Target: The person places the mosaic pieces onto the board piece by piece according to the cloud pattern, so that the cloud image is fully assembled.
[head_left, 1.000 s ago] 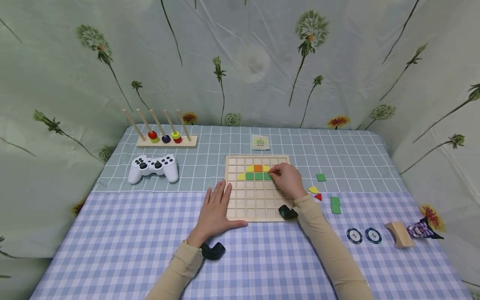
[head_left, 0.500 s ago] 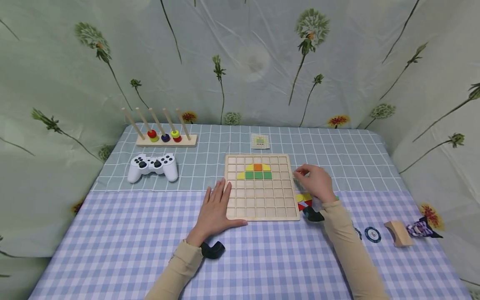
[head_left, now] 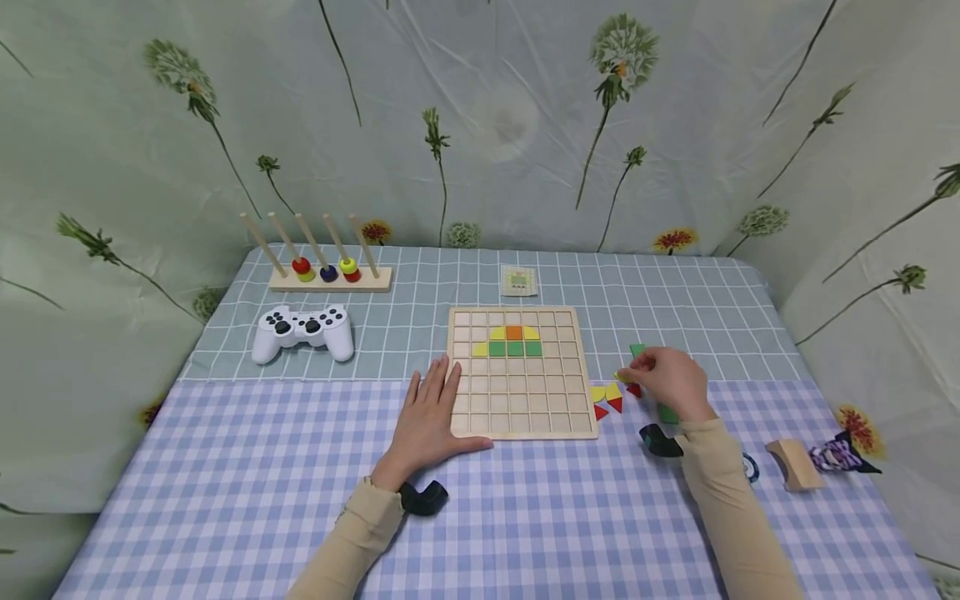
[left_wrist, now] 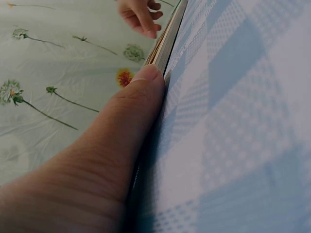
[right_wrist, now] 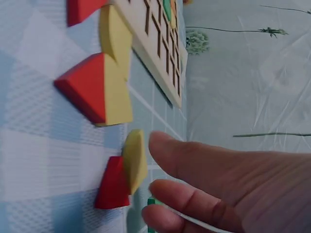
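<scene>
Yellow piece (right_wrist: pixel 134 160) meets right hand (head_left: pixel 670 381) fingertips (grip unclear, partly hidden); left hand (head_left: pixel 427 417) flat, released

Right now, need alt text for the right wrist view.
The right hand hovers beside a small yellow quarter-round tile touching a red triangular tile on the blue checked tablecloth; the gridded wooden board lies beyond.

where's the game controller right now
In the head view the white game controller lies on the table's far left, left of the wooden grid board and in front of the peg rack.
</scene>
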The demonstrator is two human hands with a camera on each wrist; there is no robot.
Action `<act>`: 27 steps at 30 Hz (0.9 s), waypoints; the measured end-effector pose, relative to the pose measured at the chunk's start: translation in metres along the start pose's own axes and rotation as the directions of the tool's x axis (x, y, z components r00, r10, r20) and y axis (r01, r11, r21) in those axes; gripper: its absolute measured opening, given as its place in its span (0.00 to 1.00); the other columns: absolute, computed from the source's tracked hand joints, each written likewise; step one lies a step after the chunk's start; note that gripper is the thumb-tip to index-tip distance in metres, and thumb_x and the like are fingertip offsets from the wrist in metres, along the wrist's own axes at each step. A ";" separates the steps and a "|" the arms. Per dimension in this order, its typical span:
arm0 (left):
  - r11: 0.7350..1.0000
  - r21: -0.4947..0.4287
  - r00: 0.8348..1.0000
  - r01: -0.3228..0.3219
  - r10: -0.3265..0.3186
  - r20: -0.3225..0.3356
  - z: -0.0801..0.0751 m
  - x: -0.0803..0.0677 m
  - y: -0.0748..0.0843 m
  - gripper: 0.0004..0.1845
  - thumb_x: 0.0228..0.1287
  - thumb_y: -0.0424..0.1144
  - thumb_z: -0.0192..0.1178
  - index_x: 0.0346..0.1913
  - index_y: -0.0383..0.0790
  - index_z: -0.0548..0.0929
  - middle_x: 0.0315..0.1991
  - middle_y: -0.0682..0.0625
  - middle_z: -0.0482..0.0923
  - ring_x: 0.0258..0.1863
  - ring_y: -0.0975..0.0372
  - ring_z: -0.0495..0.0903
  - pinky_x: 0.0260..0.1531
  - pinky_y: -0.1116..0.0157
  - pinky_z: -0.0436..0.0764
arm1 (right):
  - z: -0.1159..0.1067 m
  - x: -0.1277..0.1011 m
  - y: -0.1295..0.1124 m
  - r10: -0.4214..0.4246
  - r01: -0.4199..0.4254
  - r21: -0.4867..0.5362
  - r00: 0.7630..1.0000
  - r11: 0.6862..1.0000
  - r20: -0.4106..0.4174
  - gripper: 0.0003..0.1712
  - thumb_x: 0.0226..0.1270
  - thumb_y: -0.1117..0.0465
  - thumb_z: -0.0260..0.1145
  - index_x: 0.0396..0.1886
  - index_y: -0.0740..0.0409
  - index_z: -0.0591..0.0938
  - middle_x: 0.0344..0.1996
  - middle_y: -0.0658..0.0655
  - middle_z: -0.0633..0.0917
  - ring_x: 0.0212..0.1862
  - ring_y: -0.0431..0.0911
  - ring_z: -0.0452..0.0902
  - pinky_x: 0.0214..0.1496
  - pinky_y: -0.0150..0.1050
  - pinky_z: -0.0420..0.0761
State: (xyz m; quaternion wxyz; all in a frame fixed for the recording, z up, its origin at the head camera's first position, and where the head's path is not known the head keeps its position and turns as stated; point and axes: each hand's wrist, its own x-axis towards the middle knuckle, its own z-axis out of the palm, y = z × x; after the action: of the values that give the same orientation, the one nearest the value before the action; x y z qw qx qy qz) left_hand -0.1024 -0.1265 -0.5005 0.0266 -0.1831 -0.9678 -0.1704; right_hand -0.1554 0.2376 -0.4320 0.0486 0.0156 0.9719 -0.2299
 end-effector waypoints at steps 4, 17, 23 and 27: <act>1.000 0.002 1.000 0.002 -0.002 0.001 0.001 0.001 -0.001 0.67 0.41 0.78 0.57 0.75 0.38 0.46 0.75 0.41 0.40 0.73 0.53 0.37 0.68 0.52 0.35 | 0.002 -0.002 -0.001 0.040 -0.040 -0.035 0.999 0.999 0.010 0.19 0.53 0.48 0.73 0.27 0.61 0.84 0.21 0.53 0.81 0.27 0.48 0.73 0.24 0.40 0.69; 1.000 -0.013 1.000 0.001 -0.001 -0.001 0.000 0.000 -0.001 0.67 0.41 0.78 0.57 0.75 0.37 0.46 0.75 0.41 0.39 0.73 0.53 0.37 0.68 0.52 0.34 | 0.015 0.004 -0.003 -0.016 0.017 0.058 1.000 0.998 -0.024 0.14 0.56 0.56 0.72 0.36 0.61 0.80 0.29 0.57 0.81 0.28 0.50 0.73 0.28 0.39 0.67; 1.000 -0.008 1.000 -0.003 0.003 -0.007 0.001 0.000 -0.001 0.67 0.41 0.78 0.57 0.75 0.37 0.47 0.75 0.41 0.40 0.73 0.52 0.38 0.68 0.51 0.36 | 0.022 0.007 -0.003 -0.071 0.076 0.178 0.997 0.981 -0.034 0.11 0.58 0.62 0.69 0.39 0.61 0.80 0.31 0.59 0.81 0.29 0.50 0.74 0.29 0.39 0.69; 1.000 -0.002 1.000 -0.006 0.006 -0.010 0.001 0.000 -0.001 0.67 0.40 0.79 0.57 0.75 0.37 0.46 0.75 0.40 0.41 0.73 0.52 0.38 0.68 0.52 0.36 | 0.024 0.010 -0.004 -0.102 0.110 0.246 0.994 0.963 -0.045 0.10 0.59 0.65 0.67 0.40 0.63 0.81 0.32 0.59 0.81 0.28 0.48 0.73 0.26 0.38 0.71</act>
State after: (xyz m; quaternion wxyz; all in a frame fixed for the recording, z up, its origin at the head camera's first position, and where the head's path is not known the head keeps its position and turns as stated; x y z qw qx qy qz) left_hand -0.1028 -0.1274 -0.5023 0.0319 -0.1851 -0.9670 -0.1724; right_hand -0.1632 0.2231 -0.4529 0.0183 -0.0267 0.9356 -0.3516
